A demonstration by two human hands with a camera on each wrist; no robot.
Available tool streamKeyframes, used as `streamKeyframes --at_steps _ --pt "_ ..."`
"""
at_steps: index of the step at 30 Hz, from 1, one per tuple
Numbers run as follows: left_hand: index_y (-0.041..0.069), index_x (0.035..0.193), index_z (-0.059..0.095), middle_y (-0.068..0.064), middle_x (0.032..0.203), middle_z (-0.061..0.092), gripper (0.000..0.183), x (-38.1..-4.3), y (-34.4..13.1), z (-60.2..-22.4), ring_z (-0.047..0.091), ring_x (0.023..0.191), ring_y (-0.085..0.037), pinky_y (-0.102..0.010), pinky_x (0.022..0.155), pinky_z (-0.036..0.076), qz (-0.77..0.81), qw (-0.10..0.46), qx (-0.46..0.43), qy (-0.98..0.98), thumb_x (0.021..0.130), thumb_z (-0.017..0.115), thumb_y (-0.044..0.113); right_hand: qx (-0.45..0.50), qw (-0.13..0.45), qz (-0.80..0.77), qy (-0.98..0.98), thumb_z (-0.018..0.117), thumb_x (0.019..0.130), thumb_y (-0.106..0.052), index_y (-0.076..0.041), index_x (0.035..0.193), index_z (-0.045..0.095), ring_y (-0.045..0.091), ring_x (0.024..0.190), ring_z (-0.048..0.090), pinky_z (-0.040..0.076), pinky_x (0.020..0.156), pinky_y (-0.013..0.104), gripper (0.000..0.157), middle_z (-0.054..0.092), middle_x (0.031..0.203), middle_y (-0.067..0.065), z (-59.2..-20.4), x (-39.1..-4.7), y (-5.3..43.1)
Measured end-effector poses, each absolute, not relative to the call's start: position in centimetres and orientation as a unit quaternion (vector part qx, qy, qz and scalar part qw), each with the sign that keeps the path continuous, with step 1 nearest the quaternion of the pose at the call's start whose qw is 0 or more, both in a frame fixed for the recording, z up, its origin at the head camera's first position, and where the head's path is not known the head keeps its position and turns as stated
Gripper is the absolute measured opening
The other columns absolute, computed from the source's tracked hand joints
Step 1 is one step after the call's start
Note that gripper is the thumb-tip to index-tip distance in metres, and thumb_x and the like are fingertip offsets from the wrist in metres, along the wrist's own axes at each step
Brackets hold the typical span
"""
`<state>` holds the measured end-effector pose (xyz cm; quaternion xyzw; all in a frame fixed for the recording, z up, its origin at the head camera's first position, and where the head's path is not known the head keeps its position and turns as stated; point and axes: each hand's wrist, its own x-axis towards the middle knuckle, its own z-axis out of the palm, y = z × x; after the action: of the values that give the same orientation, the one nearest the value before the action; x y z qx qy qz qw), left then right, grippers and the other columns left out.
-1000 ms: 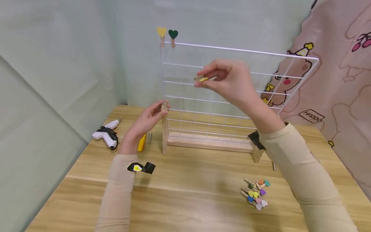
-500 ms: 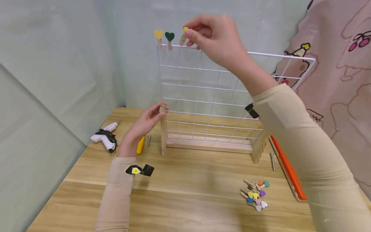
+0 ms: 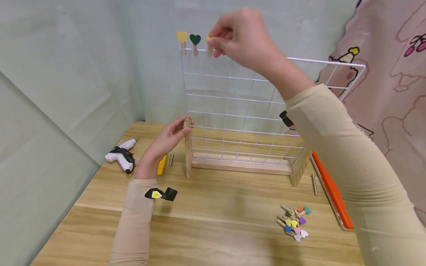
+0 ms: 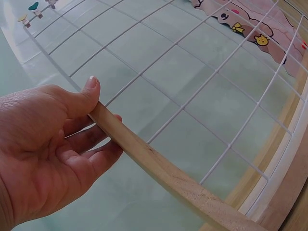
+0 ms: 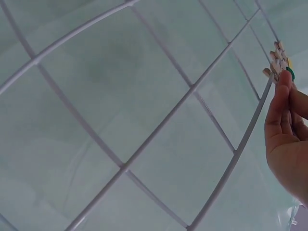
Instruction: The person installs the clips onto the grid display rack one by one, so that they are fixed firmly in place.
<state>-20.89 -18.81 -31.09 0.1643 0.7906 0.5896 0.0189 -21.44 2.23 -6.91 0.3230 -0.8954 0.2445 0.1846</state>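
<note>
My right hand (image 3: 244, 38) pinches a small wooden clothespin (image 3: 210, 51) with a yellow heart at the top wire of a white wire grid (image 3: 246, 99). Just left of it, a clothespin with a dark green heart (image 3: 195, 39) and one with a pale yellow heart (image 3: 182, 37) sit upright on the same wire. Low on the grid's left side, my left hand (image 3: 169, 136) grips the upright wooden post (image 3: 188, 151) of the stand. In the left wrist view the thumb lies on one side of that post (image 4: 144, 149) and the fingers on the other.
Several heart clothespins (image 3: 294, 223) lie in a pile at the table's right front. A glue gun (image 3: 122, 155), a yellow handle (image 3: 162, 165) and a bolt (image 3: 171, 160) are at left. Another bolt (image 3: 314, 184) and an orange-red case (image 3: 332, 192) lie right of the stand.
My right hand has risen from in front of the grid to its top wire, bringing the yellow-heart clothespin onto it beside the green one. The left hand has stayed on the post.
</note>
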Motion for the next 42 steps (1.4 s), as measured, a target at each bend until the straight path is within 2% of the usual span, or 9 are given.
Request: streamKeyframes --at_steps 6,10,17,22,28,31,34,38,42 --pt "0.024 0.134 0.033 0.002 0.131 0.042 0.054 -20.9 -18.8 -31.1 0.035 0.122 -0.01 -0.035 0.1 0.029 0.591 0.019 0.166 0.79 0.085 0.048 0.041 0.303 0.14 0.281 -0.9 0.057 0.082 -0.028 -0.008 0.096 0.066 0.008 0.068 0.059 0.044 0.061 0.018 0.026 0.066 0.085 0.005 -7.0 -21.7 2.1" --pt "0.023 0.134 0.033 0.002 0.13 0.042 0.054 -20.9 -18.8 -31.1 0.035 0.122 -0.01 -0.036 0.1 0.028 0.592 0.015 0.168 0.788 0.085 0.049 0.04 0.291 0.121 0.312 -0.896 0.058 0.081 -0.03 -0.009 0.099 0.065 0.01 0.07 0.059 0.04 0.06 0.02 0.028 0.065 0.084 0.003 -7.1 -21.9 2.1" --pt "0.018 0.136 0.029 0.001 0.131 0.041 0.058 -20.9 -18.7 -31.2 0.034 0.123 -0.011 -0.036 0.101 0.028 0.591 0.021 0.171 0.788 0.085 0.048 0.04 0.274 0.115 0.34 -0.892 0.057 0.081 -0.032 -0.012 0.103 0.064 0.011 0.072 0.057 0.036 0.06 0.022 0.03 0.064 0.082 0.002 -7.5 -21.8 2.3" --pt "0.022 0.135 0.03 0.001 0.131 0.041 0.057 -20.9 -18.6 -31.2 0.033 0.123 -0.011 -0.036 0.101 0.028 0.591 0.023 0.168 0.789 0.085 0.048 0.04 0.27 0.105 0.379 -0.879 0.058 0.081 -0.03 -0.012 0.11 0.061 0.012 0.075 0.057 0.037 0.061 0.022 0.034 0.063 0.087 0.002 -7.7 -21.6 2.6" --pt "0.022 0.136 0.027 0.0 0.134 0.039 0.058 -20.9 -18.5 -30.9 0.03 0.125 -0.01 -0.035 0.1 0.028 0.59 0.019 0.163 0.791 0.085 0.049 0.04 0.282 0.117 0.432 -0.848 0.058 0.082 -0.025 -0.014 0.116 0.056 0.014 0.069 0.055 0.03 0.05 0.023 0.036 0.06 0.085 0.003 -8.5 -19.7 4.5" --pt "0.018 0.138 0.024 -0.001 0.136 0.036 0.063 -20.8 -18.5 -30.8 0.028 0.126 -0.012 -0.037 0.101 0.028 0.583 0.023 0.158 0.796 0.085 0.049 0.042 0.311 0.121 0.431 -0.839 0.058 0.083 -0.02 -0.011 0.11 0.06 0.014 0.054 0.048 0.026 0.041 0.022 0.029 0.061 0.077 0.005 -10.3 -18.0 6.4" --pt "0.018 0.138 0.025 -0.001 0.136 0.035 0.063 -20.7 -18.4 -30.5 0.028 0.126 -0.013 -0.038 0.101 0.028 0.579 0.028 0.151 0.8 0.084 0.049 0.042 0.339 0.117 0.411 -0.838 0.058 0.083 -0.016 -0.01 0.106 0.062 0.011 0.051 0.047 0.026 0.039 0.021 0.024 0.062 0.072 0.005 -13.6 -16.7 8.6" --pt "0.019 0.134 0.032 -0.002 0.135 0.037 0.053 -20.1 -18.4 -29.4 0.031 0.125 -0.014 -0.038 0.101 0.027 0.584 0.027 0.16 0.795 0.087 0.048 0.036 0.359 0.111 0.359 -0.854 0.06 0.082 -0.017 -0.013 0.106 0.062 0.007 0.064 0.055 0.038 0.047 0.019 0.024 0.062 0.079 -0.003 -19.6 -16.2 11.6" --pt "0.015 0.129 0.039 -0.007 0.13 0.042 0.042 -19.4 -18.6 -28.3 0.034 0.122 -0.017 -0.039 0.101 0.027 0.588 0.021 0.179 0.788 0.089 0.047 0.027 0.363 0.103 0.313 -0.871 0.061 0.081 -0.018 -0.015 0.104 0.063 0.006 0.068 0.053 0.044 0.055 0.023 0.024 0.063 0.088 -0.004 -25.6 -15.5 14.1"
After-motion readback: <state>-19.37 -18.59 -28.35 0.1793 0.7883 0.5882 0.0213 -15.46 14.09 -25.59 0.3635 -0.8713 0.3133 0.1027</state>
